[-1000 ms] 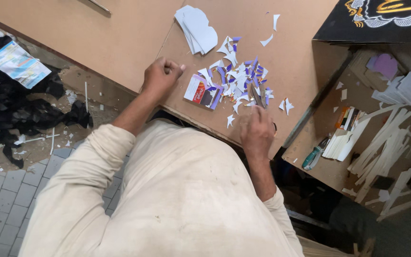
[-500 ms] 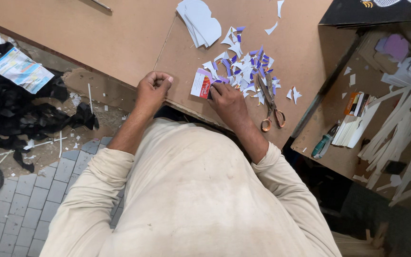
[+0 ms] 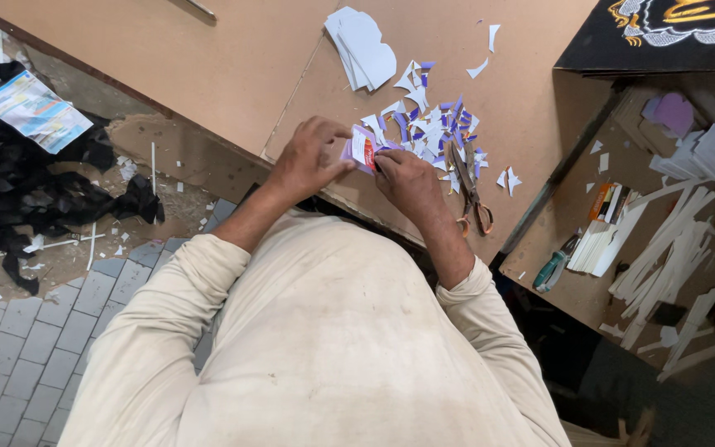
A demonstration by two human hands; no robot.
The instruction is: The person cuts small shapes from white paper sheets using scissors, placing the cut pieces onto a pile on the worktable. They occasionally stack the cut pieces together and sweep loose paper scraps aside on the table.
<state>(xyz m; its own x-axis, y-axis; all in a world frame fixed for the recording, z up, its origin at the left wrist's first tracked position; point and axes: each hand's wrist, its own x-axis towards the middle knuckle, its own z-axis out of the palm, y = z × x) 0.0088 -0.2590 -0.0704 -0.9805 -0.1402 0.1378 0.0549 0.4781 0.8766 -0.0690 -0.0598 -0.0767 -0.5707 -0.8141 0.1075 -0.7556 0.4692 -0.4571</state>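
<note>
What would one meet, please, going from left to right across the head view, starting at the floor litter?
Printed blue leaflet on the floor → left hand → small purple-and-white card piece held by both hands → right hand → metal scissors with brownish handles → green-handled tool on the lower board → heap of white paper strips.

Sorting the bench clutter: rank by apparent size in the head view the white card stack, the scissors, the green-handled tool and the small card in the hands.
1. White card stack, largest.
2. Scissors, long but thin.
3. Green-handled tool and small card, held by the left hand and right hand: too close to rank, both partly hidden.
</note>
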